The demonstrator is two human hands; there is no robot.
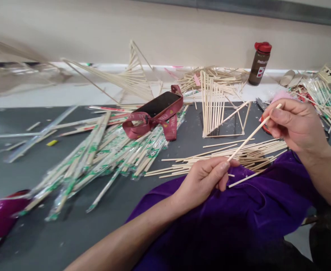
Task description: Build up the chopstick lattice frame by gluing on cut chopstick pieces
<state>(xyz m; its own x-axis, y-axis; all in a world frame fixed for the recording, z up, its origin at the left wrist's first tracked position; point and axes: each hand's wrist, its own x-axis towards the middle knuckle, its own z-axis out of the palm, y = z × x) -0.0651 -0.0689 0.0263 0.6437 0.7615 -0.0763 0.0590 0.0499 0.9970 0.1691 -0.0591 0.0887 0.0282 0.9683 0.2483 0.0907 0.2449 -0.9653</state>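
Note:
A single wooden chopstick (pixel 248 138) runs slantwise between my two hands. My left hand (pixel 206 177) pinches its lower end. Higher up and to the right, my right hand (pixel 293 124) grips the other end between thumb and fingers. Below the chopstick, a loose pile of bare chopsticks (pixel 210 156) lies on the dark table, partly behind my hands. One more chopstick (pixel 246 178) rests on the purple cloth (pixel 224 222) over my lap. Beyond the pile stands a frame of joined chopsticks (pixel 212 109).
Wrapped chopsticks (pixel 97 158) spread across the left of the table (pixel 111 233), with a phone (pixel 157 104) and red strap (pixel 169 126) on them. A bottle (pixel 260 64), scissors (pixel 265 129), another stick structure (pixel 131 75) and a magenta object (pixel 2 222) lie around.

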